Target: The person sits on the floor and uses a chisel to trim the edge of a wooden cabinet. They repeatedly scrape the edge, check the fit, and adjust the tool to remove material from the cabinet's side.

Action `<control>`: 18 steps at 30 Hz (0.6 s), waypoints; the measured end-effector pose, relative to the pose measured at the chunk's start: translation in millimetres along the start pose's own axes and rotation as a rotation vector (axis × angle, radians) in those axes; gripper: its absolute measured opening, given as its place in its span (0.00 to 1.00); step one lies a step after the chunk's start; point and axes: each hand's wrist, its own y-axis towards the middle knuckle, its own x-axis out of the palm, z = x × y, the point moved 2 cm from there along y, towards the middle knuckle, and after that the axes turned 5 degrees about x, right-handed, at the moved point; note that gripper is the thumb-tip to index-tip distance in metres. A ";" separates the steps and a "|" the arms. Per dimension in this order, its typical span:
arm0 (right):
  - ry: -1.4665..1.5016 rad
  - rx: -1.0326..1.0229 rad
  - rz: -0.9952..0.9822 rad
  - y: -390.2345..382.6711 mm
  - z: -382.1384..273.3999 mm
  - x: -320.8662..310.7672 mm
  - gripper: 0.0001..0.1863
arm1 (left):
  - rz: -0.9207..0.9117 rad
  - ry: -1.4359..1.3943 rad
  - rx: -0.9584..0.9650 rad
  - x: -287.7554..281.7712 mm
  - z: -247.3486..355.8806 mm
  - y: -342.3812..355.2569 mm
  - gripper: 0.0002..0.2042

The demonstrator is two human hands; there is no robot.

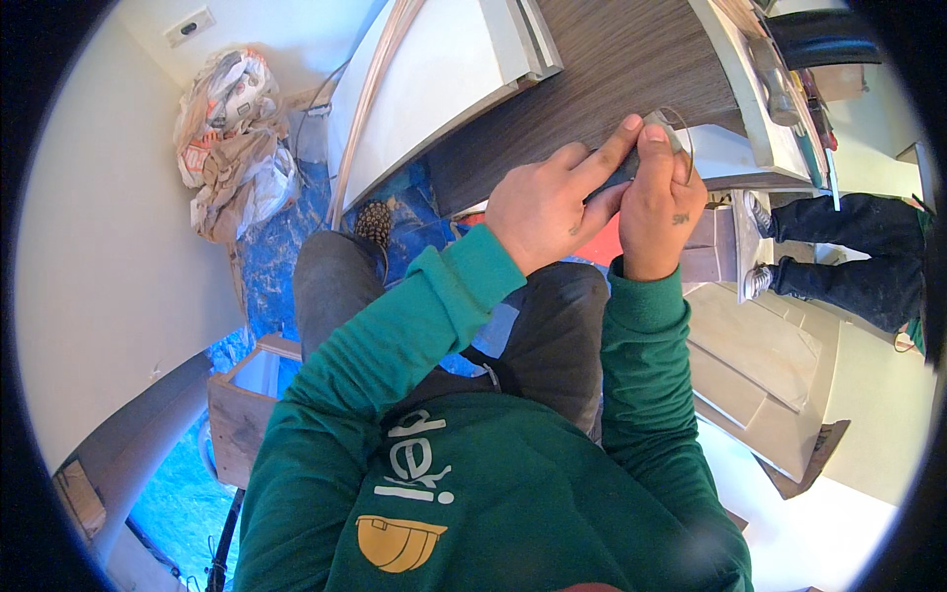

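Both hands are together in the upper middle, over a dark wood-grain board (582, 69). My left hand (557, 202) has its index finger stretched onto a small grey piece (659, 124), with its other fingers bent under. My right hand (659, 212) grips the same piece from the right, its thumb pointing up along it. A thin curved strand (688, 133) sticks out beside the piece. The piece is mostly hidden by fingers, so I cannot tell exactly what it is. A white panel edge (750, 118) runs just right of my hands.
Crumpled bags (232, 148) lie at upper left beside a white wall (118, 276). Blue sheeting (266, 276) covers the floor. A wooden box (234, 414) is at lower left. Another person's legs (838, 222) are at right, near beige panels (750, 345). White boards (424, 99) lean ahead.
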 end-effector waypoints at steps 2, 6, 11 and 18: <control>-0.015 -0.010 -0.021 2.0 2.2 -1.8 0.21 | 0.013 -0.010 0.000 1.8 -0.9 -0.1 0.38; -0.010 -0.032 -0.008 2.4 -5.6 1.6 0.22 | 0.005 -0.020 -0.011 1.8 0.3 1.7 0.38; -0.014 -0.051 0.000 3.8 -5.1 1.1 0.22 | 0.016 -0.057 -0.016 3.4 0.1 2.3 0.38; -0.074 -0.066 0.001 5.2 -6.5 0.4 0.23 | 0.111 -0.052 0.040 12.7 -6.3 0.8 0.37</control>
